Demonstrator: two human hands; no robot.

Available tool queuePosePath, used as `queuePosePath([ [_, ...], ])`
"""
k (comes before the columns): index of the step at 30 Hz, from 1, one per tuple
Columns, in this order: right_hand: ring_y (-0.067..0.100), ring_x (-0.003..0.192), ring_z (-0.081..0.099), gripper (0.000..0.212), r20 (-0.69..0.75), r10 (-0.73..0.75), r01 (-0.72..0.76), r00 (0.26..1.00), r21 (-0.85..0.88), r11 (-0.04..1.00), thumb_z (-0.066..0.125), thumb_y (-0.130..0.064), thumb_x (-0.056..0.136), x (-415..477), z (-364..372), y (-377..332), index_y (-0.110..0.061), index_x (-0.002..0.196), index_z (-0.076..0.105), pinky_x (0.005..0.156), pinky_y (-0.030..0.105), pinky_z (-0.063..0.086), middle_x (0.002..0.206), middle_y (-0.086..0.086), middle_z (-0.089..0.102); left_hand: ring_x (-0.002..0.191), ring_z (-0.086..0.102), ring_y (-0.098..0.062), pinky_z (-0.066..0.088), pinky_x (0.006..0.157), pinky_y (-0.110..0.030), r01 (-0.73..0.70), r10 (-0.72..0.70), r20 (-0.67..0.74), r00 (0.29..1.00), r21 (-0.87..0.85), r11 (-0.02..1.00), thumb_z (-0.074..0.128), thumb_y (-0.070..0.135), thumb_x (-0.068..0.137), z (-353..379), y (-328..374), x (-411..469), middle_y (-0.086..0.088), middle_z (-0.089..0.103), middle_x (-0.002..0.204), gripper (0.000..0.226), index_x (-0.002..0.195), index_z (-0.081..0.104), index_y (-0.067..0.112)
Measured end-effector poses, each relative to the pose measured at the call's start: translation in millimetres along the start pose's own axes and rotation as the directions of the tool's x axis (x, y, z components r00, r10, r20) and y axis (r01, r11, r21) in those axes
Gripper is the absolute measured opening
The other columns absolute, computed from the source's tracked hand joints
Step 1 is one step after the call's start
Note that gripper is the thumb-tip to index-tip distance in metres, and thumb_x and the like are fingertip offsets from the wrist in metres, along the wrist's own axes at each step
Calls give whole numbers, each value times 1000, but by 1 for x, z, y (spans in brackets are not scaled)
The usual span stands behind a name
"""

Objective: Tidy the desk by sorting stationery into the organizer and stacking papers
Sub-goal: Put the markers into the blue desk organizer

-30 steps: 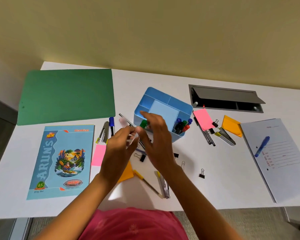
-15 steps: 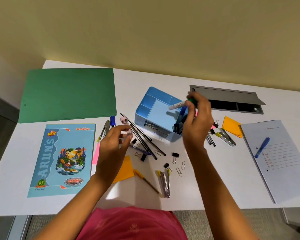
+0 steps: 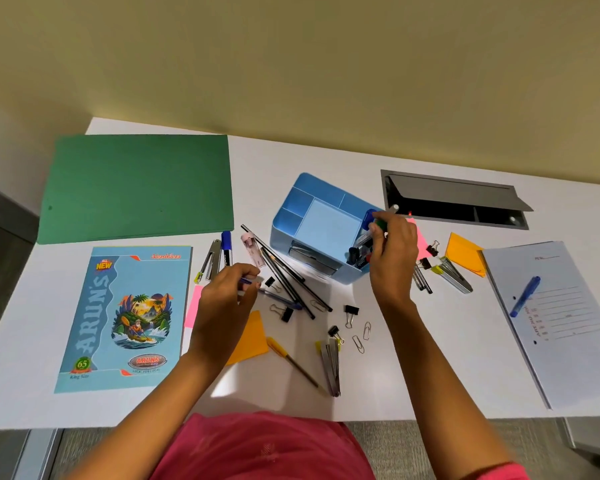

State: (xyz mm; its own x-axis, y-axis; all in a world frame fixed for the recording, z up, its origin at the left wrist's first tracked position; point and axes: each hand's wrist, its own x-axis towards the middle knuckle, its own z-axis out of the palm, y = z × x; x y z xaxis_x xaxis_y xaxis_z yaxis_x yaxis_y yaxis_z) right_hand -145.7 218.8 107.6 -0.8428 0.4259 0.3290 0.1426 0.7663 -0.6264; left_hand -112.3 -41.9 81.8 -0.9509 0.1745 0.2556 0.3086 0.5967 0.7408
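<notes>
A light-blue, compartmented organizer (image 3: 312, 192) is set mid-surface (image 3: 430, 341), toward the far edge. A green-capped marker (image 3: 381, 225) is gripped by the fingers of the right hand (image 3: 394, 258) over its right compartment, where other markers (image 3: 361, 247) are stood. A thin pen (image 3: 246, 280) is pinched by the left hand (image 3: 222, 306). Black pencils (image 3: 284, 275) and binder clips (image 3: 351, 310) are scattered between the hands.

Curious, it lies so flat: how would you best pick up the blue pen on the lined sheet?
Probably pinch the blue pen at mid-barrel from above, fingers across it: it lies flat and diagonal on the lined sheet, both sides clear.
</notes>
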Motion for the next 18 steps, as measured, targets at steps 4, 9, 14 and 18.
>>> queuePosePath([
  [4, 11, 104, 41, 26, 82, -78, 85, 994, -90, 992, 47, -18, 99, -11, 15, 10, -6, 115, 63, 86, 16, 35, 109, 10, 60, 74, 63, -14, 43, 64, -1, 43, -44, 23, 999, 23, 999, 59, 15, 90, 3, -8, -3, -6, 68, 91, 13, 98, 64, 6],
  [9, 11, 109, 42, 33, 82, 27, -25, 996, -24, 999, 41, -22, 101, -16, 21, 7, -9, 129, 53, 93, 30, 46, 119, 10, 47, 76, 63, -17, 52, 65, -21, 168, -169, 14, 985, 56, 984, 63, 6, 88, 5, -29, -3, -3, 68, 90, 8, 95, 64, 10],
  [14, 9, 112, 35, 31, -6, -34, 34, 999, -14, 999, 42, -14, 100, -22, 14, -7, -7, 128, 54, 96, 27, 38, 118, 11, 49, 72, 61, -22, 49, 63, -30, 303, -302, -34, 953, 132, 944, 55, 14, 93, 8, -43, 17, -9, 70, 86, 13, 89, 65, 8],
  [18, 22, 100, 47, 25, -125, -257, 242, 958, -127, 962, 46, 4, 93, -40, 11, -24, 1, 111, 62, 91, 23, 34, 102, 17, 60, 75, 60, -25, 46, 63, -31, 464, -483, 14, 875, 254, 849, 60, 16, 90, 20, -46, 37, -14, 67, 90, 15, 95, 65, 3],
])
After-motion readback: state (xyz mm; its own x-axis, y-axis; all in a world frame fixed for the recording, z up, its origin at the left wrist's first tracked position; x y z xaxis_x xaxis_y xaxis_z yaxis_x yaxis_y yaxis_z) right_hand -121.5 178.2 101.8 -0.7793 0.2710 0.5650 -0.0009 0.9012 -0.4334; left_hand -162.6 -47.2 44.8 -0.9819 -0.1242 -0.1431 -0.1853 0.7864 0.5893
